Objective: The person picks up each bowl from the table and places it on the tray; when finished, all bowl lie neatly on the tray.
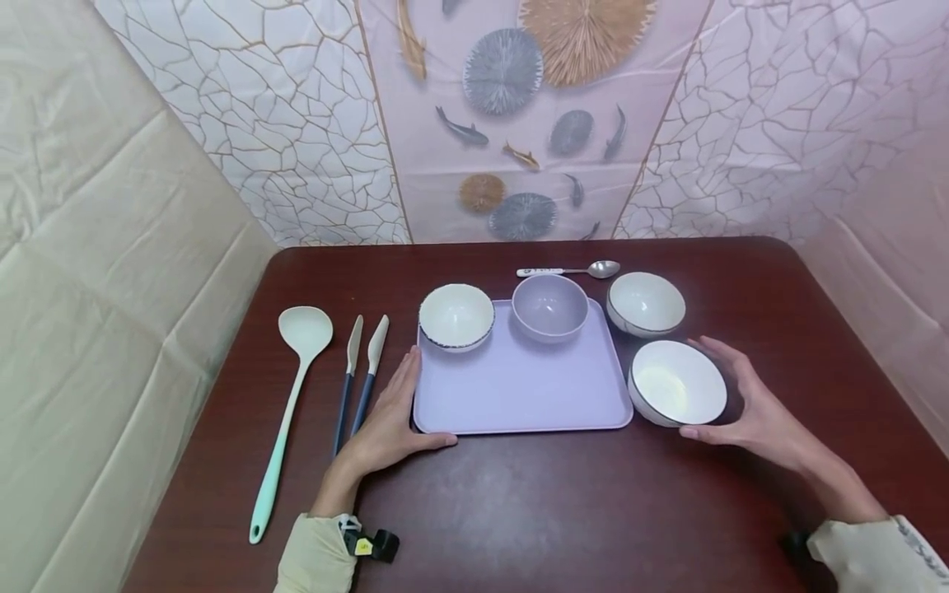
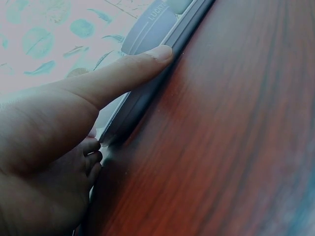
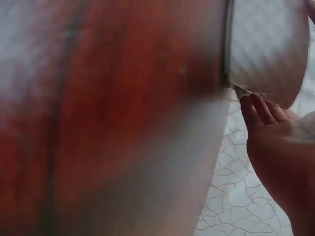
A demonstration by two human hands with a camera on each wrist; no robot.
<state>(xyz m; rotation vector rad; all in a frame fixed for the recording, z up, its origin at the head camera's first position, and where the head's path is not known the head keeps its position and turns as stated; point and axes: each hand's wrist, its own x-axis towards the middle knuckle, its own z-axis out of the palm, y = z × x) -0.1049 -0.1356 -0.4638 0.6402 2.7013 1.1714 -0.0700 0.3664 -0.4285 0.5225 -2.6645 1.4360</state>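
My left hand (image 1: pixel 385 428) lies at the near left corner of a lavender tray (image 1: pixel 522 387). Its fingers run along the left side and its thumb (image 2: pixel 133 69) touches the front edge. On the tray's back part stand a white bowl with a dark speckled rim (image 1: pixel 455 315) and a plain lavender bowl (image 1: pixel 550 306). To the right of the tray, my right hand (image 1: pixel 764 412) holds a white bowl with a thin dark rim (image 1: pixel 676 383), thumb at its near side and fingers round the far side. The textured outside of this bowl (image 3: pixel 268 44) shows in the right wrist view.
Another white bowl (image 1: pixel 647 303) stands behind the held one. A spoon (image 1: pixel 593 269) with a patterned handle lies behind the tray. On the left lie two knives with blue handles (image 1: pixel 363 403) and a ladle with a mint handle (image 1: pixel 274 478). Cloth walls surround the dark wooden table (image 1: pixel 534 511).
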